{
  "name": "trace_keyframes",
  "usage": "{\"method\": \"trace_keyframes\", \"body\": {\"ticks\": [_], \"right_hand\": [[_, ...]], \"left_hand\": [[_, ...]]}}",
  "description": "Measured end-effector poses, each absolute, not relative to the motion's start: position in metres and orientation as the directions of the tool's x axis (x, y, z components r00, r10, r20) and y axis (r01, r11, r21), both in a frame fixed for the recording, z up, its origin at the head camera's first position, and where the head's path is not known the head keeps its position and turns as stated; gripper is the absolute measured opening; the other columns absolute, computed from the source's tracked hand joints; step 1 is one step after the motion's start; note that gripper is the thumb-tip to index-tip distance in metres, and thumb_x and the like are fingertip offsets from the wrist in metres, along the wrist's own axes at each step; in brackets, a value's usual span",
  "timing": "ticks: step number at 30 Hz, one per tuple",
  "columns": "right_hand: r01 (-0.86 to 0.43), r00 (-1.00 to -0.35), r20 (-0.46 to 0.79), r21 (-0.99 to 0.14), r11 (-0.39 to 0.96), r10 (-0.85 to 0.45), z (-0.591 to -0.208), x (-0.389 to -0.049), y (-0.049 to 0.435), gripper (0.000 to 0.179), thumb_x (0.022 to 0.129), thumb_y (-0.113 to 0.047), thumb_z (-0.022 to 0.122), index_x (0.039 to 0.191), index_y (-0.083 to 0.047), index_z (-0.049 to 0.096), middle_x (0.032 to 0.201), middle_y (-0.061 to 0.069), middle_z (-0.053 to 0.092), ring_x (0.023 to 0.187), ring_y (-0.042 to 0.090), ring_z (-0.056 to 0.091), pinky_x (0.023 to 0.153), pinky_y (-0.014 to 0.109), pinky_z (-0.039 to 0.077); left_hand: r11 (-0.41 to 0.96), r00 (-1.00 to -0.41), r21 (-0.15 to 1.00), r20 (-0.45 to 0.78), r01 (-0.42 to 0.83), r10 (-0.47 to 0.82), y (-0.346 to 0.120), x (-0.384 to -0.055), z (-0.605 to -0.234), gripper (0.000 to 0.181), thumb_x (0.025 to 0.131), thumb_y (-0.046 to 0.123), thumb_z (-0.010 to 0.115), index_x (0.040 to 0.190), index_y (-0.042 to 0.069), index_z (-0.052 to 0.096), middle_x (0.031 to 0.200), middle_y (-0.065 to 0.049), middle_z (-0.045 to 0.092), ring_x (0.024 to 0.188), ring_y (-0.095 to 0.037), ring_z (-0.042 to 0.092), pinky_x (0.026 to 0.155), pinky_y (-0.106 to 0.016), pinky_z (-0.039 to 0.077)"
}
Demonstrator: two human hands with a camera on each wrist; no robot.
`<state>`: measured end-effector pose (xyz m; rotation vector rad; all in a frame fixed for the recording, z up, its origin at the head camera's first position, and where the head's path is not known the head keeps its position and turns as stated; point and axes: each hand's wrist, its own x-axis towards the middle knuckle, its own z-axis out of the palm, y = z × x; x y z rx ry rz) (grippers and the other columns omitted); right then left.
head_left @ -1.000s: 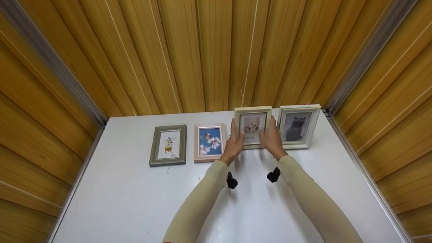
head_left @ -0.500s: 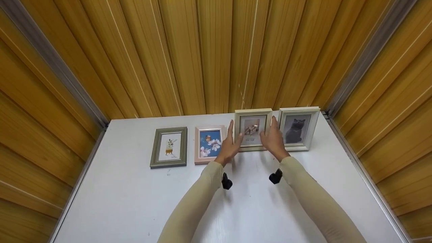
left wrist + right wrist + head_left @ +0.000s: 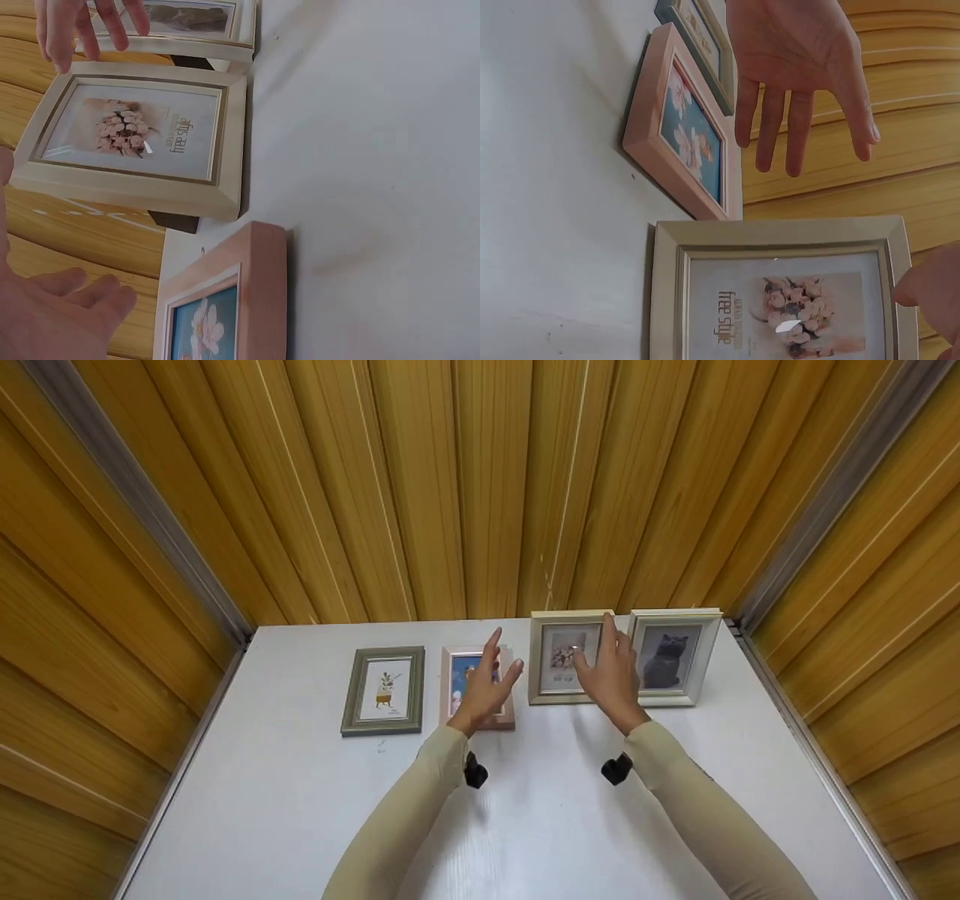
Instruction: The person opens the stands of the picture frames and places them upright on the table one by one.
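Got brown wood-look panels (image 3: 487, 487) rising beyond the left hand (image 3: 484, 686) and the right hand (image 3: 611, 675), and below both, a broad white counter (image 3: 551, 847). Picking up beige sleeves (image 3: 390, 825) just behind each hand. Now over to the white frame (image 3: 666, 656) with the grey cat, just right of the right hand! Next to the cream frame (image 3: 562, 660), standing between the hands, right at the right hand's left side and showing pale roses and "free style"; partly covered at the right edge by that hand, and can't tell about contact. Out left, well apart from the left hand, catching the green frame (image 3: 384, 691) with the potted plant. Closer in, spotting the pink frame (image 3: 681, 131) with blossoms on blue, half screened by the left hand. See both hands with fingers straight, thumbs apart from fingers. Last, below each palm, noting a small black device (image 3: 475, 771)
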<state>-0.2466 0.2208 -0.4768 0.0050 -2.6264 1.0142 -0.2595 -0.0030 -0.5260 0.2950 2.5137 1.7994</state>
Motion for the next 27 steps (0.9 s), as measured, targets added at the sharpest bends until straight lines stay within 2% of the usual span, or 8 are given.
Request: {"method": "trace_keyframes", "body": {"ticks": [2, 6, 12, 18, 22, 27], "right_hand": [[-0.145, -0.936, 0.336, -0.643, 0.752, 0.106, -0.475, -0.245, 0.213, 0.084, 0.098, -0.030, 0.069, 0.163, -0.010, 0.021, 0.148, 0.031, 0.038, 0.128, 0.052, 0.044, 0.076, 0.067, 0.050], [-0.198, -0.920, 0.383, -0.630, 0.751, 0.078, -0.473, -0.243, 0.198, 0.085, 0.096, -0.029, 0.072, 0.163, -0.014, 0.023, 0.148, 0.027, 0.039, 0.124, 0.047, 0.047, 0.073, 0.062, 0.050], [-0.278, -0.917, 0.398, -0.655, 0.703, 0.008, -0.472, -0.242, 0.180, 0.086, 0.095, -0.028, 0.074, 0.164, -0.017, 0.024, 0.148, 0.022, 0.042, 0.128, 0.040, 0.046, 0.088, 0.060, 0.049], [-0.361, -0.905, 0.417, -0.645, 0.674, -0.085, -0.476, -0.240, 0.163, 0.085, 0.095, -0.030, 0.074, 0.163, -0.015, 0.025, 0.148, 0.021, 0.043, 0.135, 0.038, 0.044, 0.106, 0.061, 0.042], [-0.376, -0.903, 0.415, -0.632, 0.677, -0.113, -0.479, -0.238, 0.150, 0.084, 0.096, -0.031, 0.074, 0.163, -0.012, 0.026, 0.147, 0.019, 0.044, 0.136, 0.037, 0.045, 0.108, 0.059, 0.041], [-0.391, -0.901, 0.411, -0.635, 0.666, -0.138, -0.480, -0.239, 0.136, 0.084, 0.096, -0.031, 0.073, 0.162, -0.012, 0.027, 0.154, 0.017, 0.041, 0.141, 0.035, 0.041, 0.111, 0.058, 0.039]], "left_hand": [[0.312, -0.982, 0.939, 0.097, 0.144, 0.162, -0.011, -0.258, -0.526, 0.076, 0.101, 0.050, 0.060, 0.164, 0.039, 0.017, 0.165, -0.015, 0.031, 0.146, -0.041, 0.039, 0.111, -0.060, 0.039], [0.310, -0.982, 0.936, 0.133, 0.169, 0.134, -0.026, -0.256, -0.524, 0.075, 0.101, 0.047, 0.062, 0.163, 0.039, 0.021, 0.162, -0.016, 0.037, 0.141, -0.039, 0.046, 0.108, -0.056, 0.044], [0.316, -0.976, 0.924, 0.196, 0.216, 0.092, -0.047, -0.252, -0.519, 0.074, 0.101, 0.043, 0.064, 0.163, 0.032, 0.025, 0.158, -0.019, 0.042, 0.130, -0.038, 0.055, 0.104, -0.055, 0.047], [0.291, -0.976, 0.932, 0.212, 0.217, 0.050, -0.063, -0.246, -0.517, 0.073, 0.101, 0.038, 0.063, 0.163, 0.032, 0.024, 0.160, -0.018, 0.038, 0.138, -0.040, 0.047, 0.110, -0.062, 0.039], [0.256, -0.973, 0.939, 0.226, 0.228, 0.039, -0.075, -0.241, -0.521, 0.074, 0.101, 0.035, 0.062, 0.164, 0.029, 0.023, 0.162, -0.015, 0.036, 0.143, -0.040, 0.042, 0.115, -0.060, 0.034], [0.254, -0.968, 0.936, 0.251, 0.245, 0.008, -0.091, -0.237, -0.524, 0.071, 0.103, 0.032, 0.061, 0.164, 0.025, 0.024, 0.162, -0.014, 0.036, 0.142, -0.038, 0.043, 0.115, -0.060, 0.033]]}}
